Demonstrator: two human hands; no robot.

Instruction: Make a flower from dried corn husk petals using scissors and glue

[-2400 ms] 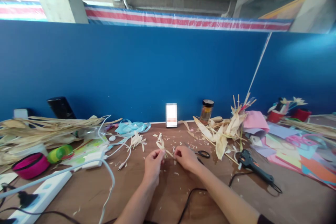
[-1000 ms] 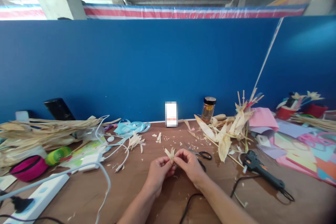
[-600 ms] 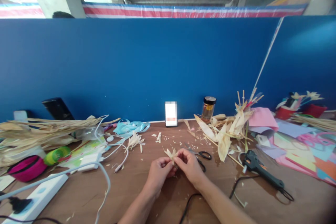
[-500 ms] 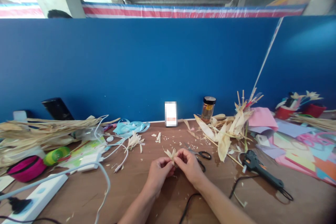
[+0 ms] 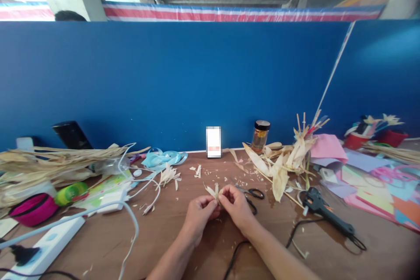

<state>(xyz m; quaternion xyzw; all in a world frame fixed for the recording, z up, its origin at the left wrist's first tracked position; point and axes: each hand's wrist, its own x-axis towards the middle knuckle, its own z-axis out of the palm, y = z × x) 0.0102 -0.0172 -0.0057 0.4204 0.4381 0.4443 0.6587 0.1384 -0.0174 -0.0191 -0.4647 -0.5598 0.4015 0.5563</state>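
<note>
My left hand (image 5: pixel 199 214) and my right hand (image 5: pixel 236 206) meet over the middle of the brown table (image 5: pixel 183 236). Both pinch a small cluster of pale dried husk pieces (image 5: pixel 213 191) that fans out above the fingertips. Fingers of both hands are curled tight on it. Small husk scraps lie scattered on the table around the hands.
Black scissors (image 5: pixel 254 193) lie just right of my right hand. A black glue gun (image 5: pixel 323 216) with its cord sits further right. A husk pile (image 5: pixel 282 164), a jar (image 5: pixel 258 136), coloured papers (image 5: pixel 377 183), dried leaves (image 5: pixel 49 164), a power strip (image 5: pixel 49 243) and white cables surround the area.
The hands came together from slightly apart and lifted the husk cluster between them; over the last second they hardly moved. The view shifted a little to the left.
</note>
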